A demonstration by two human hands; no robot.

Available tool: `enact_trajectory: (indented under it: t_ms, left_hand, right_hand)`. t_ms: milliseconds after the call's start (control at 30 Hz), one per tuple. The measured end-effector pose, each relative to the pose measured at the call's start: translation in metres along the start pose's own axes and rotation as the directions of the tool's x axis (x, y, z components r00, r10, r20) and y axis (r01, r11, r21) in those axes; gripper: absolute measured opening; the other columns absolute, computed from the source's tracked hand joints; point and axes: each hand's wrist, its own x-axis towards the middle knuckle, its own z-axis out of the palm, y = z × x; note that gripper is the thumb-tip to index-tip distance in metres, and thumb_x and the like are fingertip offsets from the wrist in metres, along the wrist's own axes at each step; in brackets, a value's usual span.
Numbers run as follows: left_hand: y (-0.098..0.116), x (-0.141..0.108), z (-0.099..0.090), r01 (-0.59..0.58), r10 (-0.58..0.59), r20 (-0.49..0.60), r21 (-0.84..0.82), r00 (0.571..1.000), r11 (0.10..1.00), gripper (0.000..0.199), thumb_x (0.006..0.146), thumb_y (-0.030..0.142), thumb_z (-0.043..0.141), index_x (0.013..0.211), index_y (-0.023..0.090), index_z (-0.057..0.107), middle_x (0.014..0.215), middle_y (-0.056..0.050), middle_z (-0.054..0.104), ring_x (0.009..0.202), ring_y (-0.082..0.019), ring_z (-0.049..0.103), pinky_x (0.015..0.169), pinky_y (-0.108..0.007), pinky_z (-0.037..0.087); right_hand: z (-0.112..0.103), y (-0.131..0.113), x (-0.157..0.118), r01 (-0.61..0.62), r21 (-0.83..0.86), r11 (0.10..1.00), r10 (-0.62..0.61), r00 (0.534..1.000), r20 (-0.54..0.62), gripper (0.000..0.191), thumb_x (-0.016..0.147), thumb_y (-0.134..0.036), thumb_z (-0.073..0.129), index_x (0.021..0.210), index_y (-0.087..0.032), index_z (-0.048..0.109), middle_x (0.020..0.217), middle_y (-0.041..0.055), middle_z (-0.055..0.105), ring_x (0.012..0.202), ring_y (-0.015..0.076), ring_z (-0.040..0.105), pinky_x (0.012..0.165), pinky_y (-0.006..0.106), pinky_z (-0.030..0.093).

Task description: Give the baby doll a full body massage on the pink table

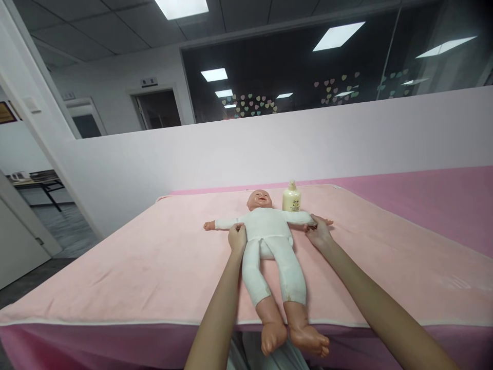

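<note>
A baby doll (265, 226) with a white cloth body lies on its back, head away from me and arms stretched out sideways. Its bare feet stick out past the near edge of the pink towel (162, 267). My left hand (238, 238) is closed around the doll's upper arm on the left, close to its torso; the fingertips are partly hidden. On the other side, my right hand (319, 232) grips the doll's forearm near the wrist, with the doll's hand showing beyond it. A pale yellow pump bottle (291, 199) stands upright beside the doll's head.
The towel covers a table with a pink cloth (442, 205). Behind it rises a low white wall (269, 149) topped by dark glass with heart stickers. At the left are a door (23, 236) and a black-legged desk (42, 182).
</note>
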Motion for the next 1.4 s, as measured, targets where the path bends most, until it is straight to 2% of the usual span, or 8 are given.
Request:
enact_trajectory:
  t_ms: [200,467,1000,1400]
  left_hand:
    - [0.001,0.000,-0.001,0.020,-0.021,-0.016,-0.006,1.000,1.000,0.026,0.075,0.021,0.051,0.097,0.017,0.062,0.103,-0.008,0.067,0.098,-0.020,0.060,0.088,-0.030,0.043]
    - [0.003,-0.001,-0.001,0.059,-0.059,-0.037,-0.004,0.998,0.998,0.031,0.075,0.021,0.050,0.105,0.018,0.058,0.103,-0.008,0.066,0.097,-0.020,0.060,0.085,-0.030,0.043]
    - [-0.007,0.004,0.002,0.015,-0.016,-0.032,-0.025,0.999,1.000,0.022,0.074,0.020,0.050,0.091,0.019,0.064,0.099,-0.006,0.068,0.097,-0.019,0.060,0.088,-0.030,0.043]
    - [-0.007,0.003,0.001,-0.001,0.000,-0.019,-0.034,1.000,0.999,0.023,0.074,0.020,0.049,0.090,0.017,0.065,0.099,-0.007,0.068,0.095,-0.020,0.060,0.087,-0.031,0.044]
  right_hand:
    - [-0.002,0.001,0.001,0.041,-0.009,0.999,-0.040,0.998,0.050,0.011,0.075,-0.019,0.060,0.072,-0.021,0.050,0.070,-0.0034,0.055,0.054,0.0074,0.050,0.040,0.015,0.046]
    - [-0.001,0.002,0.002,0.032,0.013,0.999,-0.032,0.999,0.025,0.008,0.075,-0.018,0.059,0.073,-0.021,0.051,0.070,-0.0038,0.056,0.055,0.0075,0.051,0.040,0.015,0.045]
    - [0.000,0.001,-0.008,0.093,-0.057,0.994,-0.088,0.992,0.090,0.014,0.074,-0.020,0.061,0.073,-0.022,0.048,0.067,-0.0039,0.053,0.054,0.0082,0.049,0.040,0.016,0.046]
    - [0.003,-0.001,-0.013,0.055,-0.047,0.997,-0.053,0.997,0.051,0.014,0.074,-0.020,0.061,0.074,-0.022,0.047,0.066,-0.0038,0.053,0.052,0.0082,0.048,0.039,0.016,0.046]
